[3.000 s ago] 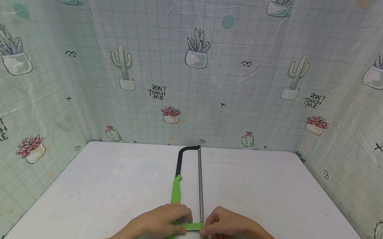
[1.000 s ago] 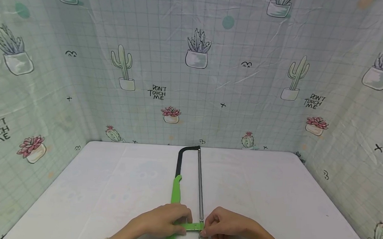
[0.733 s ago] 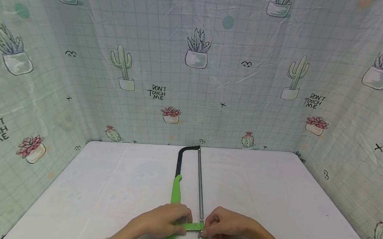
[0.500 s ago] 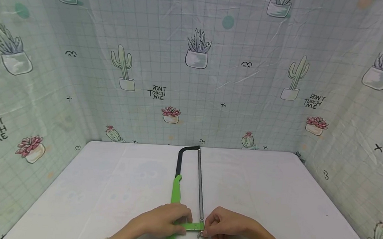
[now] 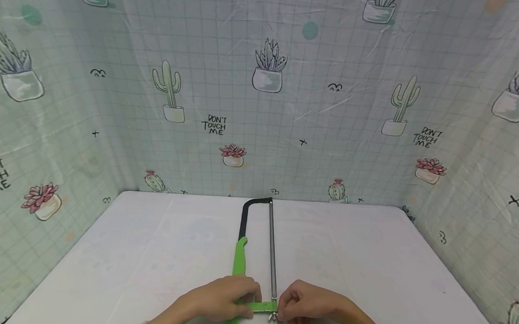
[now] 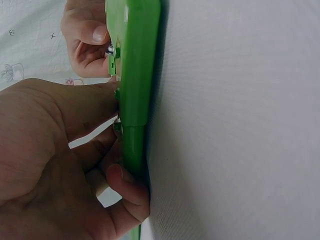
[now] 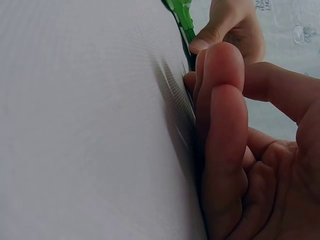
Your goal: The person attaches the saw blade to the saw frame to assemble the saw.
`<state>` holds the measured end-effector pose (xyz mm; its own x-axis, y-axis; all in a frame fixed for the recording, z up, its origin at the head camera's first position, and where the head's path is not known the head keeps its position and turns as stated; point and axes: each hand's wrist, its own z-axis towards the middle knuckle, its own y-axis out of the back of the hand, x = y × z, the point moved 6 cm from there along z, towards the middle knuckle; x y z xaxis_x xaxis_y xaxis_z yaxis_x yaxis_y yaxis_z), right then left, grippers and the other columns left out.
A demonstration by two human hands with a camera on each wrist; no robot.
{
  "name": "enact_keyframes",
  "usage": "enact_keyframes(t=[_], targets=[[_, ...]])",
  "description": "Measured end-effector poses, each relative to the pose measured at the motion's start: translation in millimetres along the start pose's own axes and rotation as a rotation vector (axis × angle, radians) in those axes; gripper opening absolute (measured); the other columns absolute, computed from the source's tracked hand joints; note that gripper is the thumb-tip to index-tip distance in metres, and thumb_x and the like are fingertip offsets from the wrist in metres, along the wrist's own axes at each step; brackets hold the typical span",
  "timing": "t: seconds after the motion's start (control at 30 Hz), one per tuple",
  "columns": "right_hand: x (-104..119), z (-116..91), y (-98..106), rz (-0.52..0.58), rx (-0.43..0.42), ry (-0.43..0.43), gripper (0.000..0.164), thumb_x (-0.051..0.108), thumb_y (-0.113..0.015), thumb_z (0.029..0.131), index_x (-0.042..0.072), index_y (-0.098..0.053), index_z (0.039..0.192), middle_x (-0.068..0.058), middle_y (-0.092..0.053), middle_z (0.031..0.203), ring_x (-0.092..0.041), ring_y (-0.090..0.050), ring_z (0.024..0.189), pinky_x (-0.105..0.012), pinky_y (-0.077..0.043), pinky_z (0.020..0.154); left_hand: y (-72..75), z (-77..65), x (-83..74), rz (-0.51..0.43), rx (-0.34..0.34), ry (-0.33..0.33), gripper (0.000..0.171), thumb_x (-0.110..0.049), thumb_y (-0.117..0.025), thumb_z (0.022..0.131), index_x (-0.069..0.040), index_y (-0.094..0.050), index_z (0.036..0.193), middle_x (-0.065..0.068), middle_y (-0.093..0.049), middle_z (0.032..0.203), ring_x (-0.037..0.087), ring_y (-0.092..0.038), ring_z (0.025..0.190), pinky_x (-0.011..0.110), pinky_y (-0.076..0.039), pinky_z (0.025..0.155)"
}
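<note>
A hacksaw with a black bow and green handle (image 5: 240, 257) lies flat on the white table, its blade (image 5: 273, 252) on the right side. My left hand (image 5: 224, 298) grips the green frame where the crosspiece (image 5: 261, 307) leaves it; in the left wrist view its thumb and fingers curl round the green part (image 6: 137, 65). At the crosspiece's right end sits a small metal wing nut (image 5: 272, 318). My right hand (image 5: 309, 304) has thumb and forefinger pinched at that nut, partly covering it. Its other fingers (image 7: 227, 130) rest along the table.
The white table (image 5: 169, 245) spreads out on both sides of the saw. A curtain (image 5: 262, 117) printed with cacti hangs behind the far edge and along both sides. The bow's far end reaches close to the back edge.
The wing nut, hidden behind the right fingertips three seconds ago, has come into sight and turned. The right thumb has shifted slightly to the right. Left hand and saw hold still.
</note>
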<state>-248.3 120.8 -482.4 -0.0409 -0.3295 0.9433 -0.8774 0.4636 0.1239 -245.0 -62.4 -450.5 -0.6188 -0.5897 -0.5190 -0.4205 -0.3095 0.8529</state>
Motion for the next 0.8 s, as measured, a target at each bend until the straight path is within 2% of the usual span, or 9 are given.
enact_keyframes(t=[0.8], targets=[[-5.2, 1.9, 1.6, -0.002, -0.026, -0.029, 0.031, 0.014, -0.066, 0.096, -0.017, -0.063, 0.100, -0.056, -0.047, 0.080, 0.000, -0.058, 0.045, -0.015, -0.046, 0.044, -0.3, 0.3, -1.0, -0.007, 0.002, 0.010, 0.017, -0.031, -0.073, 0.094, -0.028, -0.067, 0.109, -0.020, -0.056, 0.094, -0.004, -0.050, 0.085, 0.018, -0.046, 0.077]])
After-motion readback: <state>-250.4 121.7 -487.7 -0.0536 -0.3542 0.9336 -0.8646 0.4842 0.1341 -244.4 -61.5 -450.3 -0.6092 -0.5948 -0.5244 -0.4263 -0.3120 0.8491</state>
